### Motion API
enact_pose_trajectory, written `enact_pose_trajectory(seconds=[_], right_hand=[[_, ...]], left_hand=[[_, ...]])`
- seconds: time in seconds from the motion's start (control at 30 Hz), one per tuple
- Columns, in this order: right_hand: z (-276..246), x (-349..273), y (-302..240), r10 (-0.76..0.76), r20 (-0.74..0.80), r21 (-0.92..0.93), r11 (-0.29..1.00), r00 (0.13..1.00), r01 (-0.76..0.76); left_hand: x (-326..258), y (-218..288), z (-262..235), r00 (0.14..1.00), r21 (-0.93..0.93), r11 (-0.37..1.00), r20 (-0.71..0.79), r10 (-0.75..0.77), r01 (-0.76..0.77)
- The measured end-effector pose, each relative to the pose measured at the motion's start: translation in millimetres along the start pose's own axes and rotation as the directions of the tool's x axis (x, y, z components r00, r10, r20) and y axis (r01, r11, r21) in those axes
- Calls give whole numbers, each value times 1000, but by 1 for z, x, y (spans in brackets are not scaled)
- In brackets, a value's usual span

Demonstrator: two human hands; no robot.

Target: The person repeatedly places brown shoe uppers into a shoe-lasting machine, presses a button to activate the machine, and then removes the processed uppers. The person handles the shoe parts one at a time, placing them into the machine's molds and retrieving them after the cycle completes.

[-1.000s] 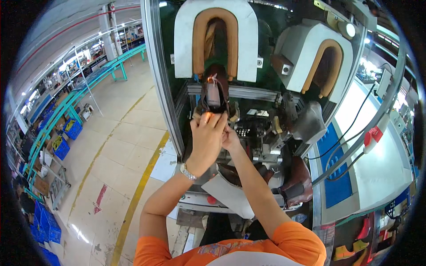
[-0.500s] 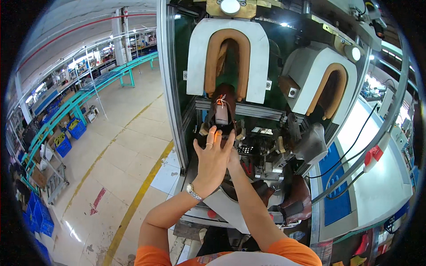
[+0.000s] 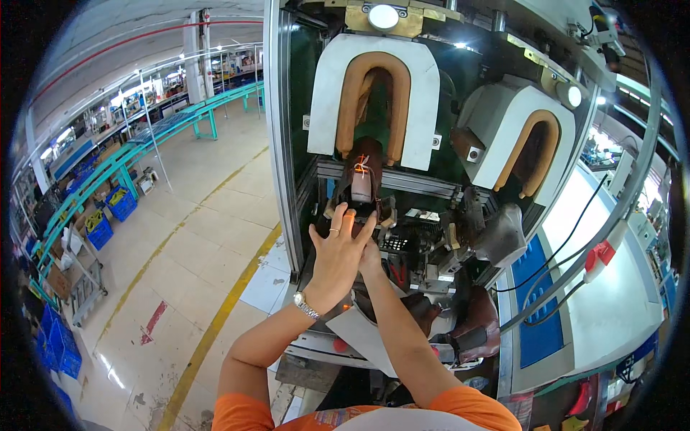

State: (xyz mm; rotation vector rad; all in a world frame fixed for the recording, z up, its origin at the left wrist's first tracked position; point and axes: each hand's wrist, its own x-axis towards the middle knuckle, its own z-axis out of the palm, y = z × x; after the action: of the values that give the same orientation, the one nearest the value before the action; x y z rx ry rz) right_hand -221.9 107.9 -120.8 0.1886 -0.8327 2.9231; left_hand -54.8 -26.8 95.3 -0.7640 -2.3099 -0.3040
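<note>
My left hand (image 3: 338, 255) lies back-up with its fingers spread, a ring on one finger and a watch at the wrist. Its fingertips rest at the near end of a dark brown leather shoe upper (image 3: 369, 154), which sits in the machine with its pale inside showing. Orange light lines cross the upper and one of my fingers. My right hand (image 3: 369, 257) is beside and partly beneath the left, its fingers hidden. Above the upper hangs a white U-shaped press block (image 3: 324, 93) with a tan padded lining (image 3: 351, 100).
A second white press block (image 3: 496, 122) hangs to the right, above a shiny grey form (image 3: 503, 237). Brown leather uppers (image 3: 478, 323) lie near my right forearm. The machine's metal post (image 3: 282, 144) stands left. A cable with a red connector (image 3: 599, 257) hangs right.
The view has shifted slightly. Both hands stay at the near end of the upper, in almost the same pose.
</note>
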Motion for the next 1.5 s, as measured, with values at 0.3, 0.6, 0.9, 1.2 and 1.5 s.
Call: enact_pose_trajectory(seconds=[0.3, 0.6, 0.9, 1.2, 1.5], right_hand=[[3, -7, -12, 77, -139, 21, 997, 987, -75], [10, -15, -22, 16, -99, 35, 999, 995, -13], [20, -25, -27, 75, -266, -45, 995, 961, -90], [42, -116, -60, 72, -410, -195, 967, 909, -165], [13, -311, -259, -270, -299, -720, 694, 915, -30]], left_hand=[[2, 1, 3, 1000, -44, 999, 18, -21, 22], [3, 7, 4, 996, 14, 1000, 83, -6, 5], [6, -10, 2, 995, -32, 995, 21, 95, -94], [-68, -42, 28, 988, -272, 961, -127, -85, 47], [-325, -122, 185, 255, -513, -294, 751, -609, 807]])
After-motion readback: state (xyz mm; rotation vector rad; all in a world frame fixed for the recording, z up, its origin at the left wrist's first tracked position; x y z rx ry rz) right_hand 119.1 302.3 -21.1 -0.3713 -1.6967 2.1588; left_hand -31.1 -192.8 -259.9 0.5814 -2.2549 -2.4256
